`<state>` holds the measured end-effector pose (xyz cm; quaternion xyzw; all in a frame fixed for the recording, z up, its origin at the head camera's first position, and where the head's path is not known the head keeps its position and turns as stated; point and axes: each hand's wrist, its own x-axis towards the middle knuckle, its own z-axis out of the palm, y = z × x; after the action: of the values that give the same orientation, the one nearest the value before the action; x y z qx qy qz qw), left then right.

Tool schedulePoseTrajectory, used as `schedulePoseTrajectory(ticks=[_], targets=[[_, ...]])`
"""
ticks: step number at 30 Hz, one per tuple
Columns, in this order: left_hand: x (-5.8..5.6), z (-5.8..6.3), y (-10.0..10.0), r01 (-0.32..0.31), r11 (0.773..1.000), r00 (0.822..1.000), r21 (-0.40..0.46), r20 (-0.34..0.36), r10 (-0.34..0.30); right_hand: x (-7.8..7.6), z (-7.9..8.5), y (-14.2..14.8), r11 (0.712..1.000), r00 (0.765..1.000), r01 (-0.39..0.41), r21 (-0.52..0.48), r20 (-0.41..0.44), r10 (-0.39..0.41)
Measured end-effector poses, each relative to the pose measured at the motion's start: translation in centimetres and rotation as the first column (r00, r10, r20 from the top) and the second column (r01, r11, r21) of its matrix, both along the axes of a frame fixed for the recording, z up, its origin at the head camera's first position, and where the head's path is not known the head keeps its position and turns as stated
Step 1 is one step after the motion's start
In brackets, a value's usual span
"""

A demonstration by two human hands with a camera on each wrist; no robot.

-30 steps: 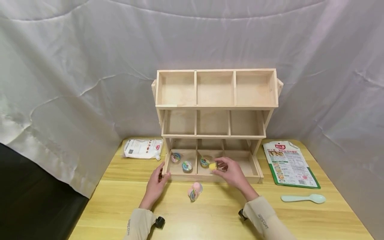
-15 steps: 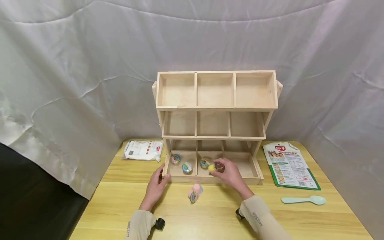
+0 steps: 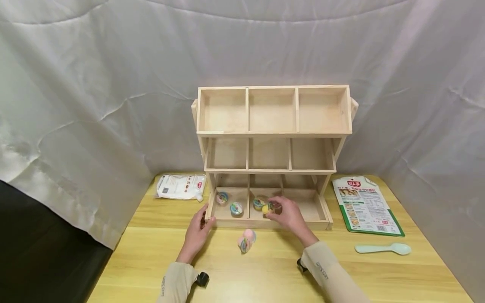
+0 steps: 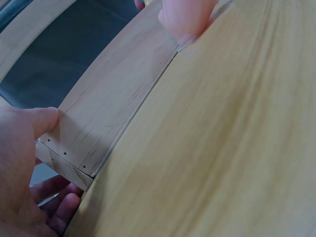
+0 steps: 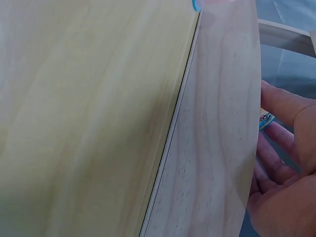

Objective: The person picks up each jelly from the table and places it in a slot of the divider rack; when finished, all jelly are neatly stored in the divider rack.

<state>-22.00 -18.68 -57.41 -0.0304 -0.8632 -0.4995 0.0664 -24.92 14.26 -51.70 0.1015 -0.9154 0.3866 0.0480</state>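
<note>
Right hand (image 3: 289, 213) pinches yellow cup (image 3: 266, 209) from its right, at the bottom row's middle compartment (image 3: 255, 215); second cup (image 3: 259, 203) just left, floor contact unclear. Left hand (image 3: 195, 230), farther off, grips wooden rack (image 3: 265, 224) at front left corner. Pink cups (image 3: 246, 240) on table (image 3: 242, 277), between the arms.

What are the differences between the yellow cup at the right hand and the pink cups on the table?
The yellow cup is pinched by the right hand; no hand touches the pink cups.
The yellow cup is at the middle compartment of the bottom tray; the pink cups lie on the table in front of it.
Both kinds have colourful printed lids.
</note>
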Motion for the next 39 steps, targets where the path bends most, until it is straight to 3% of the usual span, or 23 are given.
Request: schedulePoseTrajectory(ticks=[16, 23, 39], targets=[[-0.3, 0.0, 0.2, -0.003, 1.0, 1.0, -0.02, -0.008, 0.003, -1.0, -1.0, 1.4, 0.995, 0.997, -0.028, 0.101, -0.072, 0.036], [-0.3, -0.1, 0.1, -0.007, 1.0, 1.0, -0.016, -0.008, 0.007, -1.7, -1.5, 1.9, 0.994, 0.993, -0.051, 0.097, -0.102, 0.061], [-0.2, 0.1, 0.0, -0.007, 1.0, 1.0, -0.012, 0.002, 0.007, -2.2, -1.2, 1.4, 0.996, 0.998, -0.065, 0.068, -0.008, 0.065]])
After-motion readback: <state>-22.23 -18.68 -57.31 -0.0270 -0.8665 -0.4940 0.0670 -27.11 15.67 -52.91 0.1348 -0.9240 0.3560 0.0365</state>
